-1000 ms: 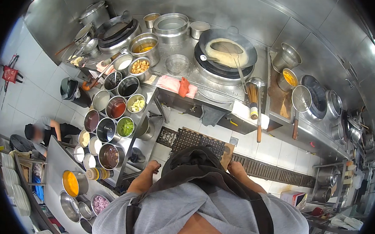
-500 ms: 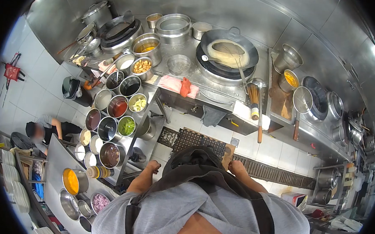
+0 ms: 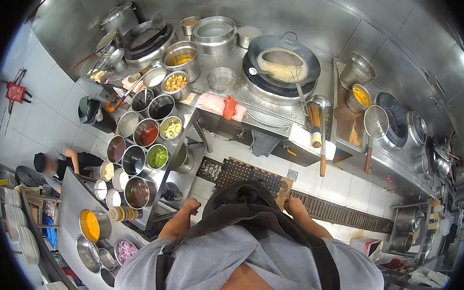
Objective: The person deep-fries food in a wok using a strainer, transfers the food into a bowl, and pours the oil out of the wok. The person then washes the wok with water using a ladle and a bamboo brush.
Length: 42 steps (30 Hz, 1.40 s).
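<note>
My left hand (image 3: 191,206) hangs low on the left of my body, fingers curled in, with nothing visible in it. On the other side my right hand (image 3: 293,205) is also curled and looks bare. Neither hand touches anything I can see. Ahead, a black wok (image 3: 312,62) sits on the range with pale, foamy liquid (image 3: 293,71) in it. A wire strainer (image 3: 282,59) lies across the wok, its handle over the near rim. To its right are a bamboo brush (image 3: 315,125) and a long-handled ladle (image 3: 323,150).
Several metal pots stand left, holding red sauce (image 3: 146,133), chopped greens (image 3: 159,158) and fried pieces (image 3: 175,81). A person (image 3: 63,162) bends at far left. A pink cloth (image 3: 213,103) lies on the range edge. A black mat (image 3: 241,172) and drain grate (image 3: 344,211) cover the floor.
The whole view shifts very slightly. Both hands stay low at my sides, and the wok and strainer stay in place.
</note>
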{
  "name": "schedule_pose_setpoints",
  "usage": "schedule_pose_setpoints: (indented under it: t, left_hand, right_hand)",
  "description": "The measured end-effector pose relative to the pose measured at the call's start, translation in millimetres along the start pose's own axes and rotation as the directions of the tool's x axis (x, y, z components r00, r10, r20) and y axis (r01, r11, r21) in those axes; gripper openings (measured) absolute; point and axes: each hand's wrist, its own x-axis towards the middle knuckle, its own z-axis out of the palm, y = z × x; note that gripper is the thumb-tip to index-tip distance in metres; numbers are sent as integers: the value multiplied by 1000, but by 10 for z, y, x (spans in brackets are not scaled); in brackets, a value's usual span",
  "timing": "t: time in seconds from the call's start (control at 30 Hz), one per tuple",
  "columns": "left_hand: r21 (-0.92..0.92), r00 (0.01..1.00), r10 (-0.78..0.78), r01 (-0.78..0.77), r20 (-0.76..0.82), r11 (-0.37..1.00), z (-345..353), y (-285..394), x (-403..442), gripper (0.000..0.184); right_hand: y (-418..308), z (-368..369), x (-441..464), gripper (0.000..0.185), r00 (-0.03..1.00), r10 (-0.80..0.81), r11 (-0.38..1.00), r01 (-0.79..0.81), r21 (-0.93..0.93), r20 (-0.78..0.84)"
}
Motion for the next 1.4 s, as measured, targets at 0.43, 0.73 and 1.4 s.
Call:
schedule_pose_setpoints:
  t: [0.43,0.73,1.4]
  left_hand:
    - [14,1000,24,-24,-11,1000,96,-14,65,21]
    - [-36,988,154,-154,-6,987,124,-110,-12,18]
    - [-114,983,-180,183,33,977,-138,749,15,12]
  right_hand:
    - [82,35,142,25,1000,-15,1000,15,-26,-6]
    - [122,53,356,25,999,-28,999,27,-45,-19]
    - [385,-87,806,23,999,37,999,-38,23,30]
